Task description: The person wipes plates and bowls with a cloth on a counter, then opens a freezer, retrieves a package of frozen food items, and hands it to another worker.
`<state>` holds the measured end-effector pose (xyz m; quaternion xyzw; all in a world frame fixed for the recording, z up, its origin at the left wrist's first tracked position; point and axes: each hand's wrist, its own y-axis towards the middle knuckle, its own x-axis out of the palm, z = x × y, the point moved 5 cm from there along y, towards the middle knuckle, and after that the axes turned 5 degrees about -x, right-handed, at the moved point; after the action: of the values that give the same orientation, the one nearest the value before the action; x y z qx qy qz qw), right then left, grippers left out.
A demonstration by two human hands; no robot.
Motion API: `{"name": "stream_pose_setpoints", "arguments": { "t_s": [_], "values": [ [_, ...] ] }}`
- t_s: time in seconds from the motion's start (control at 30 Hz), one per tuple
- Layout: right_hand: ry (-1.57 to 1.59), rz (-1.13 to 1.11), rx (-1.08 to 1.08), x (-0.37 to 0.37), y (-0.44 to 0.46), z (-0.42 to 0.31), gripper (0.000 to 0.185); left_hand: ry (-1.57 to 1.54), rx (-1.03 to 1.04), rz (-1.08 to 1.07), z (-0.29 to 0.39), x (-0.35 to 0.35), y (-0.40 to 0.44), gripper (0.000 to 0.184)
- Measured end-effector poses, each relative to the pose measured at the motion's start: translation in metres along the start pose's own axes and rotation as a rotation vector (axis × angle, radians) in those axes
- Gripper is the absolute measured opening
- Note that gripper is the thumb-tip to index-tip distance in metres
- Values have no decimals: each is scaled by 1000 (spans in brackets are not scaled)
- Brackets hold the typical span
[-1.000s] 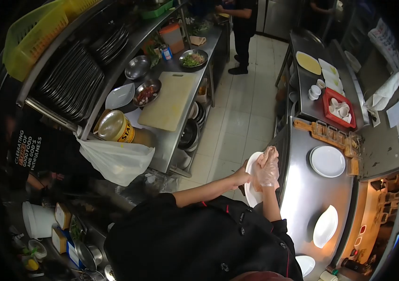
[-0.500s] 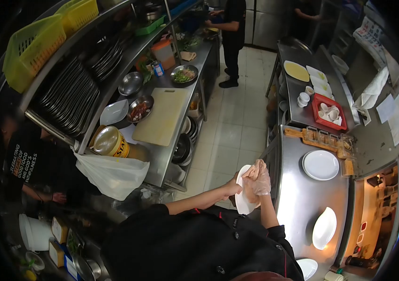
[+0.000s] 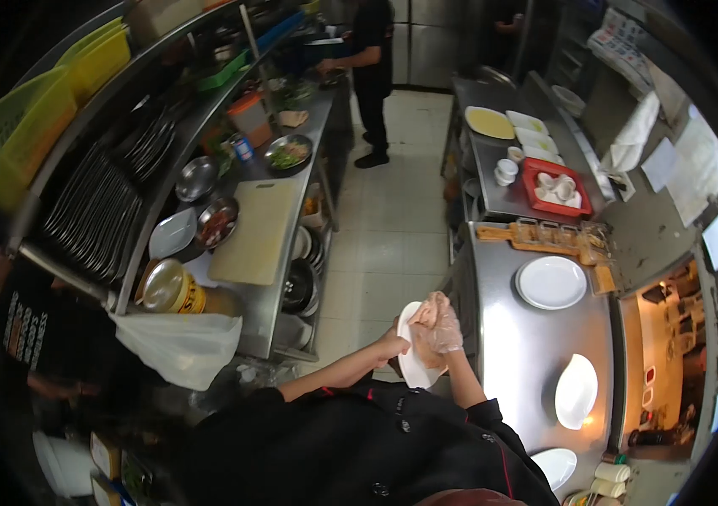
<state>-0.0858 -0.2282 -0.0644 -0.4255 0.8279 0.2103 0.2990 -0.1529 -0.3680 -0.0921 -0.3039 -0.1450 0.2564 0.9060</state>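
Note:
My bare left hand (image 3: 393, 344) grips the rim of a white plate (image 3: 410, 368), which is tilted in front of my body over the aisle. My right hand (image 3: 437, 325), in a clear plastic glove, is over the plate's right side with its fingers curled. What those fingers hold, if anything, I cannot make out. Under the gloved hand a brownish patch shows, too unclear to name. To the right, on the steel counter (image 3: 511, 337), rest an oval white plate (image 3: 551, 282) and a leaf-shaped white dish (image 3: 577, 392).
On the left counter are a cutting board (image 3: 259, 232), metal bowls of food and a large can (image 3: 169, 287). A red basket (image 3: 556, 187) of white cups and a wooden board (image 3: 536, 240) are at right. A co-worker (image 3: 372, 76) stands up the aisle; another person (image 3: 47, 337) is at left.
My view has shifted, so the surroundings appear farther left in the frame. Both hands stay on the plate in much the same pose.

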Motion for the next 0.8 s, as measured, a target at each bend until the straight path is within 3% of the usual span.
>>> {"name": "stream_pose_setpoints", "arguments": {
  "t_s": [0.1, 0.33, 0.47, 0.57, 0.67, 0.7, 0.8],
  "values": [
    [-44, -27, -132, 16, 7, 25, 98, -13, -17, -127, -14, -3, 14, 94],
    [-39, -137, 79, 2, 3, 4, 91, 17, 28, -115, 4, 4, 2, 93],
    [-149, -189, 187, -15, -3, -30, 86, 7, 88, -80, 13, 8, -8, 82],
    [-323, -125, 107, 0, -2, -18, 84, 27, 86, -101, 19, 10, -15, 87],
    [-126, -62, 65, 5, -3, -5, 88, 27, 89, -99, -4, 6, 6, 97],
    [-64, -98, -37, 9, 0, 10, 93, 26, 73, -116, -6, 6, 8, 97],
    [-65, -96, 3, 2, 0, 4, 97, 17, 92, -128, 2, 9, 4, 98]
  ]
}}
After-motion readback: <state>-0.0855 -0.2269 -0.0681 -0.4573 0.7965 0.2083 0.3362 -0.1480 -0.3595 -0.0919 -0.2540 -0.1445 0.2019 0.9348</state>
